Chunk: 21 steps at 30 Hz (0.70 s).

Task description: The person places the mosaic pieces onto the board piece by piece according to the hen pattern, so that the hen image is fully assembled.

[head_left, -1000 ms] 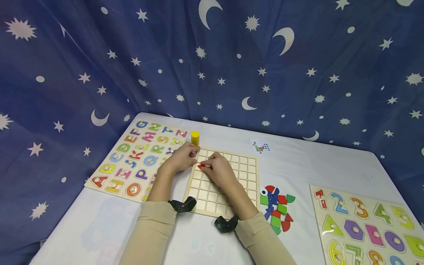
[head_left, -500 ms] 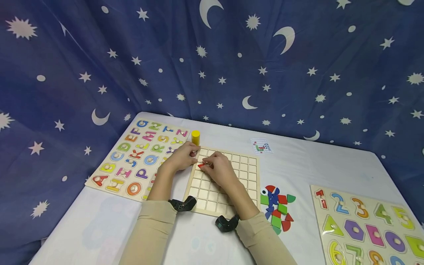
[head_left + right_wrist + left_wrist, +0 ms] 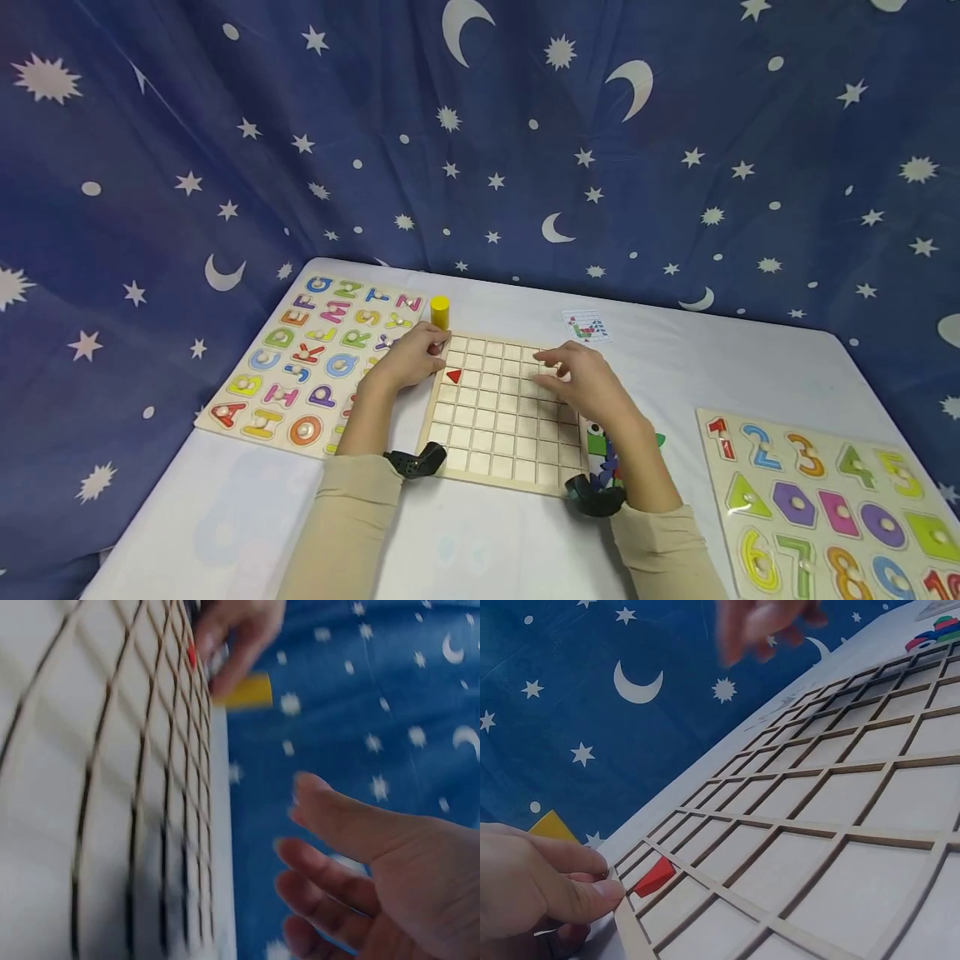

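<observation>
Since half a second ago our right hand (image 3: 588, 385) has left the red triangle (image 3: 453, 376) and moved to the right side of the grid board (image 3: 501, 454), toward the pile of coloured pieces (image 3: 600, 446) just beside the board's right edge. We see the triangle now lying alone in a cell of the second row, at the left column, so it seems already set in its place. Our right hand holds nothing; its fingers are loosely spread and relaxed, above the board and, as far as we can tell, not touching it, though the wrist view is blurred. Our left hand (image 3: 411, 360) rests at the top left corner of the board, probably to keep it from sliding; its fingers are curled against the frame, close to the triangle. A yellow cylinder (image 3: 439, 312) stands just behind it, and a letter puzzle (image 3: 288, 367) lies to the left on the surface (image 3: 465, 533).
</observation>
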Tool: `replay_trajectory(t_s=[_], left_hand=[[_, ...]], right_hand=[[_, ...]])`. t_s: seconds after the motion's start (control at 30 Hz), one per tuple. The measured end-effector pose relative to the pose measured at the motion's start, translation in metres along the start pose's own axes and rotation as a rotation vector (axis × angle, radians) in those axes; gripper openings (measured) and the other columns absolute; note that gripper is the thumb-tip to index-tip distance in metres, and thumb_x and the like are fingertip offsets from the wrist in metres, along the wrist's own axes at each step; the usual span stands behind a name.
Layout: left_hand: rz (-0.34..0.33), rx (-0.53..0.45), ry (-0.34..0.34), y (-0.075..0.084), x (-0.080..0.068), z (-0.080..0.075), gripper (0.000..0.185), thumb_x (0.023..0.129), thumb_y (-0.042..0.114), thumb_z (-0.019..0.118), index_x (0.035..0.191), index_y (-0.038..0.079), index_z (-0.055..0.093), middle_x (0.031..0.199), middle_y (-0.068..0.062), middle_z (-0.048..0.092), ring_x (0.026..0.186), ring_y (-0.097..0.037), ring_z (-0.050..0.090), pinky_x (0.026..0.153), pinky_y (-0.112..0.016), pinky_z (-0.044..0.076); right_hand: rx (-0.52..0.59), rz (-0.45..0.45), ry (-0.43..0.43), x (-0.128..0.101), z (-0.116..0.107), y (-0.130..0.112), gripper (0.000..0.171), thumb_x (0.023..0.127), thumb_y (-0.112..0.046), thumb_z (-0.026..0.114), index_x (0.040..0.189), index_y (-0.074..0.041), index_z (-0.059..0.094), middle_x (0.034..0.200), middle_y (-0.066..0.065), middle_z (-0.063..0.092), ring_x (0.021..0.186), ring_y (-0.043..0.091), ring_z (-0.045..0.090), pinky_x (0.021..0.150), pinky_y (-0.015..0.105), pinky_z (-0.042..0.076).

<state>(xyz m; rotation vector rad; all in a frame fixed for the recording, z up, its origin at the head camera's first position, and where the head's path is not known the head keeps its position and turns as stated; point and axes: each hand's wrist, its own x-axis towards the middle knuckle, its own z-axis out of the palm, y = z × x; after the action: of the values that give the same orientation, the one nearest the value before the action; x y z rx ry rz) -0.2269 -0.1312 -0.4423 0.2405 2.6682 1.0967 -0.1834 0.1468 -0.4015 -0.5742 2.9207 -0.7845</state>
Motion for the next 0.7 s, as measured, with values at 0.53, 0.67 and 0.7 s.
replay_trajectory(t_s=[0.53,0.67,0.7], left_hand=[[0.014,0.007,-0.013,-0.004,0.002,0.003,0.053,0.09,0.007,0.061,0.14,0.006,0.046,0.129,-0.008,0.045,0.108,-0.02,0.046,0.096,-0.036,0.038],[0.024,0.01,-0.01,-0.006,0.002,0.003,0.053,0.089,0.006,0.061,0.14,0.005,0.046,0.128,-0.008,0.045,0.107,-0.02,0.046,0.094,-0.036,0.038],[0.024,0.01,-0.008,-0.005,0.002,0.002,0.053,0.089,0.006,0.061,0.14,0.005,0.046,0.128,-0.008,0.046,0.107,-0.02,0.046,0.094,-0.036,0.038]], right_hand=[[0.074,0.334,-0.286,-0.059,-0.041,0.099,0.031,0.076,-0.027,0.079,0.101,-0.014,0.066,0.094,0.004,0.058,0.087,0.02,0.049,0.074,0.033,0.047],[0.087,0.358,-0.341,-0.062,-0.04,0.106,0.031,0.073,-0.024,0.081,0.098,-0.015,0.065,0.089,0.004,0.054,0.087,0.021,0.046,0.071,0.032,0.04],[0.088,0.36,-0.351,-0.062,-0.039,0.108,0.031,0.072,-0.024,0.081,0.097,-0.016,0.065,0.088,0.004,0.052,0.087,0.021,0.046,0.07,0.032,0.039]])
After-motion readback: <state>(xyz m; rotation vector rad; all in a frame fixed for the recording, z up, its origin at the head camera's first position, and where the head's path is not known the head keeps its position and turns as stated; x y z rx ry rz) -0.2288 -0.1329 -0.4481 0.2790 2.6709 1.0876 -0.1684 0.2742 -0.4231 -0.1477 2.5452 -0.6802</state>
